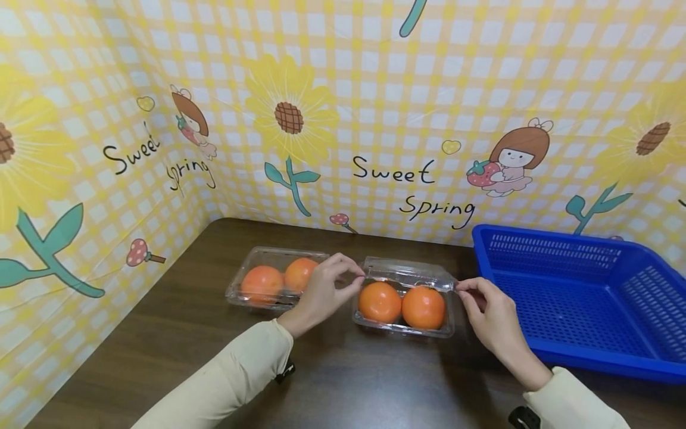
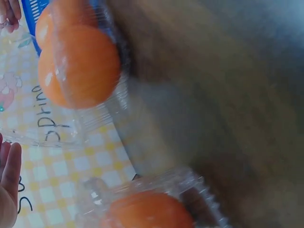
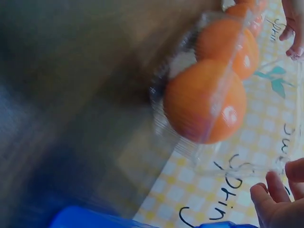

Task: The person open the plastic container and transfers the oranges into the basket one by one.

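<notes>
A clear plastic clamshell box [image 1: 404,331] sits on the table with two oranges in it, a left orange [image 1: 380,302] and a right orange [image 1: 423,307]. Its hinged lid [image 1: 409,270] stands raised at the back. My left hand [image 1: 328,290] pinches the lid's left corner between thumb and fingertips. At the opposite corner, my right hand [image 1: 490,316] pinches the lid's edge. Both wrist views show the lid's film in front of the oranges [image 2: 80,66], with the fingers of the right hand [image 3: 280,202] at its edge.
Just left of the left hand is a second clear clamshell box [image 1: 252,256] with two oranges [image 1: 262,284] inside. A blue plastic basket [image 1: 563,310] stands to the right on the brown wooden table [image 1: 343,381]. Behind the table hangs a yellow checked cloth [image 1: 343,119].
</notes>
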Demonstrator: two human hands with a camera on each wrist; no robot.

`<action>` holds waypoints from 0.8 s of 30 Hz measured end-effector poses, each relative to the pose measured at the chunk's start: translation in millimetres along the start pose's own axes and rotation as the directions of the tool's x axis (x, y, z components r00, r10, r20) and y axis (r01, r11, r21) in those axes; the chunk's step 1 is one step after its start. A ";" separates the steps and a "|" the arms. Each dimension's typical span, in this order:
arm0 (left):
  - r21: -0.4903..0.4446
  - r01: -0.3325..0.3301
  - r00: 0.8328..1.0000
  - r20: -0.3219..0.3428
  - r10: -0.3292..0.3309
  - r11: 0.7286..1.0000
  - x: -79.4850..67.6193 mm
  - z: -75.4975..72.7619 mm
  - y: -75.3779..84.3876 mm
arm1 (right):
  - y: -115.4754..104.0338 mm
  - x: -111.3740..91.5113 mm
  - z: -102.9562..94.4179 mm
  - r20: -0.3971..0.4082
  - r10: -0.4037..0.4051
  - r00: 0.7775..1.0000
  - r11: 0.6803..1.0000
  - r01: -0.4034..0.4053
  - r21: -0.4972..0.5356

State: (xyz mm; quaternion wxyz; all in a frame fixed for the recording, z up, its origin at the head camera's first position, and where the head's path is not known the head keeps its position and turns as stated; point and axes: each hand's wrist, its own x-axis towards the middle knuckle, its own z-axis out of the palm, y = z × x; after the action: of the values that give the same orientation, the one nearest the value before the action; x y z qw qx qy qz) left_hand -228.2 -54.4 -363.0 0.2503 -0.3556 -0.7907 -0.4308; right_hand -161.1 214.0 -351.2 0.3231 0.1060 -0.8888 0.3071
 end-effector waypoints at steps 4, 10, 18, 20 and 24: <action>-0.007 0.005 1.000 0.004 -0.005 1.000 8.0 -3.7 0.3 | -3.3 9.3 -6.1 0.070 0.049 0.996 0.998 -0.051 0.029; 0.001 0.048 0.998 0.042 -0.048 0.999 17.7 -8.1 0.8 | -5.8 21.9 -11.4 0.124 0.103 0.987 0.993 -0.110 0.051; -0.014 0.088 0.991 0.101 -0.087 0.996 33.6 -12.1 1.4 | -2.7 36.2 -16.7 0.209 0.245 0.947 0.959 -0.269 0.091; -0.014 0.087 0.989 0.120 -0.084 0.996 38.3 -13.3 0.1 | -2.5 40.2 -17.3 0.229 0.269 0.936 0.949 -0.297 0.101; -0.018 0.093 0.983 0.161 -0.089 0.995 48.1 -16.1 -2.6 | -2.0 48.6 -17.0 0.254 0.300 0.920 0.931 -0.341 0.134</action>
State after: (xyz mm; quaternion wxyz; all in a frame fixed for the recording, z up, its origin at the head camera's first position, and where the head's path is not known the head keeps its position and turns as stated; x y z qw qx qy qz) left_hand -258.8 -52.6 -322.4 0.1613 -0.3557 -0.8182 -0.4218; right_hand -189.0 223.3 -309.0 0.1531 0.0212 -0.8949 0.4187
